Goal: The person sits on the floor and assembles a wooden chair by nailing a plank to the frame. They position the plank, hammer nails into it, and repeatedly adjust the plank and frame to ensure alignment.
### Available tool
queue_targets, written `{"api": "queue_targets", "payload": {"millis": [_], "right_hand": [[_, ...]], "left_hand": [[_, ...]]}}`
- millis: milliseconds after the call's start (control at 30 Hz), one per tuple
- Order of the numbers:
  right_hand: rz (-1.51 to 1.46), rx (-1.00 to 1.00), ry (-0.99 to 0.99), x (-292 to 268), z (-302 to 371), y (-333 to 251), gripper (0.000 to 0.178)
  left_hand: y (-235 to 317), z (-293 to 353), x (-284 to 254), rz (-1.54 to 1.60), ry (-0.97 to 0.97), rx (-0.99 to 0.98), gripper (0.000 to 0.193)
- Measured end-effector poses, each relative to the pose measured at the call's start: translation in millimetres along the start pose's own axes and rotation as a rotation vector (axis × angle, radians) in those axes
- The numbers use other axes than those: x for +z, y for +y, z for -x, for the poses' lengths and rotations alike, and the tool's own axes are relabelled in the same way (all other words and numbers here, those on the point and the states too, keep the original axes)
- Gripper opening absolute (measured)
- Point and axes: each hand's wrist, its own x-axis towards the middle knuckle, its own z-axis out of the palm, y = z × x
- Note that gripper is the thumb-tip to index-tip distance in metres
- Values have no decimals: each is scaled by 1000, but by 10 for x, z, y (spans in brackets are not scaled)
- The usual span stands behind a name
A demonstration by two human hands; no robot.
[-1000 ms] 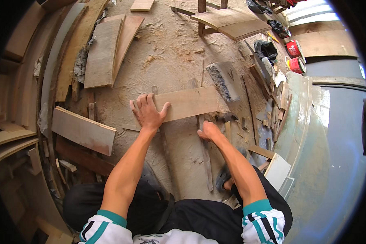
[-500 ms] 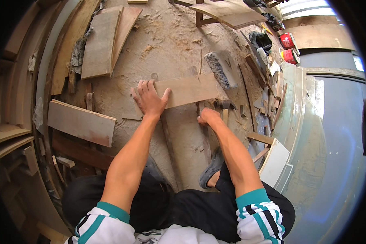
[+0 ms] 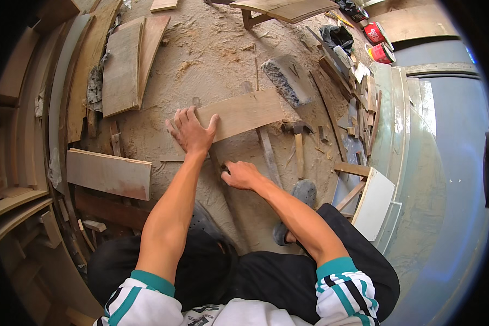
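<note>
Left hand lay flat, released, pinning the plank; right hand clenched something unclear, likely mid-marking; next needs steady pressure.

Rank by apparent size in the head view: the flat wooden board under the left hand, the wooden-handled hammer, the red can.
1. flat wooden board
2. wooden-handled hammer
3. red can, though it lies farther from the camera, so its rank against the hammer is unsure.
</note>
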Motion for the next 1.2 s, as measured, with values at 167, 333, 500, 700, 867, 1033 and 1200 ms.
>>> {"api": "queue_targets", "payload": {"millis": [167,333,500,700,867,1033,1200], "right_hand": [[56,-45,-7,108,120,-156,71],[-26,-57,28,305,79,-133,78],[-48,-70,44,343,57,-122,78],[-10,-85,64,429,38,-52,83],[-4,-26,18,390,28,-149,82],[57,-26,97,597,-32,-36,79],[152,-52,93,167,117,-20,55]], "left_hand": [[-5,14,14,1,32,15,73],[-6,22,8,-1,41,13,72],[-34,33,13,-4,44,4,72],[14,42,33,9,39,-8,72],[26,34,30,28,36,-41,71],[69,47,25,48,6,-49,72],[-29,26,45,-5,-2,-53,73]]}}
